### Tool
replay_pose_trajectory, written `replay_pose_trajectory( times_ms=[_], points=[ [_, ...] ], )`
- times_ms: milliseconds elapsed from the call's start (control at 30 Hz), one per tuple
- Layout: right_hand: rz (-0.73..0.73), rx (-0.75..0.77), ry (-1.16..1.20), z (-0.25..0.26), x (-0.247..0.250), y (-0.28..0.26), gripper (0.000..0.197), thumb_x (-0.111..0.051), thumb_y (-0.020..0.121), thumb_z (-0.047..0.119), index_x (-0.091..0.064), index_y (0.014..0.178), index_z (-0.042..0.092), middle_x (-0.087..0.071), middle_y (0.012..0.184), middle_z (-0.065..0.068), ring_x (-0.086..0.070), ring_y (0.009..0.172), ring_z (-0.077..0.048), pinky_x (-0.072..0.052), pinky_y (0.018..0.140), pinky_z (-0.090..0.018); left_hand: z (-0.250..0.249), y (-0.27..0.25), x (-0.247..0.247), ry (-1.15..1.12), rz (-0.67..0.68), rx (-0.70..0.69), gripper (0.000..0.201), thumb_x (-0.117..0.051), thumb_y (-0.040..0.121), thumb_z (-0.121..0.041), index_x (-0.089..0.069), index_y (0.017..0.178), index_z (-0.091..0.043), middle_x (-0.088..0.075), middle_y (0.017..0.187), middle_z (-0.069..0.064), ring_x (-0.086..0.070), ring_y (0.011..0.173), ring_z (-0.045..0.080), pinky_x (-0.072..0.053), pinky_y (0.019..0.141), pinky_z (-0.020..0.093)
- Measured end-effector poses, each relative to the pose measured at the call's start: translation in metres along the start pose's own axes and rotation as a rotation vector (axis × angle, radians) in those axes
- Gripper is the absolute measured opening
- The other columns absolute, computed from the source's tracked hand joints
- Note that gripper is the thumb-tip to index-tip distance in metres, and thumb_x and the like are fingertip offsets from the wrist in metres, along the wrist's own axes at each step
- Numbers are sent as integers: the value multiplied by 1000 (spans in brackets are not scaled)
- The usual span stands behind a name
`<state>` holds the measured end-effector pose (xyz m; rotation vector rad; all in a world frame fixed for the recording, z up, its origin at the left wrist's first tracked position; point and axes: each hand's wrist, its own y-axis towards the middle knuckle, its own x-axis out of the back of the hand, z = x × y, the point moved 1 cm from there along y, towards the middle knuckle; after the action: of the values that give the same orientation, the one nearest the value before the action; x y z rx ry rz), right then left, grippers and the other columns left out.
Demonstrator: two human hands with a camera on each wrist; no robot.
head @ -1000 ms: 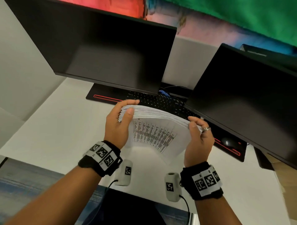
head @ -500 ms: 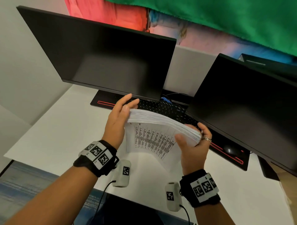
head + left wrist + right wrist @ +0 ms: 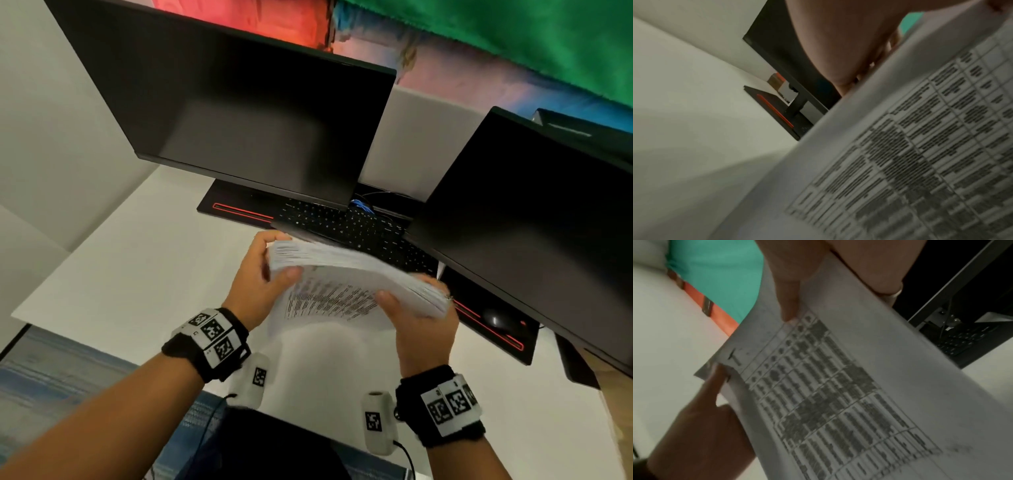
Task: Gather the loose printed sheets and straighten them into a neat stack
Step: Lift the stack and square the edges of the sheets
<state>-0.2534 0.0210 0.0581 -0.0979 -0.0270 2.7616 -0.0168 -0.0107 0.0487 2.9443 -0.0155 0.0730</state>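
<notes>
- Above the white bench (image 3: pixel 130 274), a thick stack of white printed sheets (image 3: pixel 346 270) hangs tilted.
- Left hand (image 3: pixel 260 277) grips its left end.
- Right hand (image 3: pixel 421 318) clamps its right end.

A white table (image 3: pixel 130 267) stood against pale partition walls (image 3: pixel 51 130). Two dark monitors (image 3: pixel 239 113) rose at the table's far side, above a black mat (image 3: pixel 239 214) edged in red. Behind the monitors hung red and green cloth (image 3: pixel 513 31). Below the table's near edge lay blue-grey carpet (image 3: pixel 51 377).
</notes>
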Motion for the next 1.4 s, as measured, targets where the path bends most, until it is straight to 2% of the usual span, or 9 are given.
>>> replay_pose_trajectory(
  times_ms=[167, 367, 500, 767, 967, 1067, 1233, 1333, 1400],
  points=[
    [24, -46, -21, -12, -4, 6, 69, -91, 61, 4, -59, 120, 19, -70, 108, -5, -72, 96, -18, -61, 71, -30, 1, 12, -5, 23, -11, 8, 71, -75, 71, -60, -46, 115, -13, -61, 101, -5, -64, 94, 3, -54, 79, 19],
    [34, -25, -46, -4, -4, 13, 37, -87, 69, 8, -70, 97, 24, -77, 94, 1, -75, 89, -17, -62, 71, -32, -6, 20, -15, 66, -68, 37, 30, -74, 84, -13, -66, 109, -26, -74, 99, -24, -69, 99, 0, -54, 83, 16],
    [-1, 40, -3, -1, -2, 1, 32, -84, 72, 3, -69, 90, 25, -77, 86, 9, -75, 83, -11, -60, 64, -23, -14, 10, -20, -6, -175, -7, 34, -78, 76, -19, -68, 108, -16, -75, 94, -18, -71, 94, 1, -55, 78, 16],
    [33, -93, 13, -16, -4, 5, 52, -89, 66, 8, -66, 112, 14, -74, 104, -8, -74, 95, -24, -61, 75, -42, 12, 13, -7, -51, -21, 176, 74, -90, 65, -26, -53, 125, -3, -71, 114, 10, -70, 106, 19, -59, 87, 35],
    [70, -104, 52, -11, -9, 4, 35, -83, 73, -1, -74, 95, 24, -77, 98, -5, -75, 91, -21, -61, 74, -38, 6, 17, -13, -19, -42, 167, 49, -78, 75, -25, -62, 120, -13, -75, 106, -6, -71, 103, 10, -58, 82, 24],
    [96, -69, 53, -5, -11, 3, 40, -81, 74, -4, -79, 86, 34, -78, 96, -2, -76, 91, -20, -61, 75, -36, -4, 15, -15, 80, -47, 135, 34, -76, 75, -31, -68, 108, -28, -75, 98, -19, -70, 96, 1, -59, 85, 27],
    [144, 72, -130, 25, -5, 8, 29, -85, 72, 7, -75, 90, 27, -78, 91, 0, -75, 89, -16, -62, 72, -34, -47, 19, 4, 404, -109, -80, 56, -87, 68, -34, -56, 114, -25, -64, 105, -14, -61, 98, 1, -54, 86, 25],
    [247, 236, -382, 57, -15, 11, 21, -85, 75, 14, -76, 91, 24, -76, 88, 10, -74, 82, -6, -62, 67, -32, -87, 27, -2, 1004, 31, -324, 77, -74, 63, -67, -50, 129, -37, -52, 130, -12, -43, 126, 18, -33, 104, 40],
    [294, 371, -531, 72, -28, 11, 15, -84, 77, 20, -77, 91, 19, -76, 85, 10, -73, 77, -6, -61, 63, -37, -96, 35, -15, 1082, 176, -315, 64, -67, 68, -70, -55, 122, -39, -59, 123, -14, -50, 119, 17, -38, 103, 43]
  ],
)
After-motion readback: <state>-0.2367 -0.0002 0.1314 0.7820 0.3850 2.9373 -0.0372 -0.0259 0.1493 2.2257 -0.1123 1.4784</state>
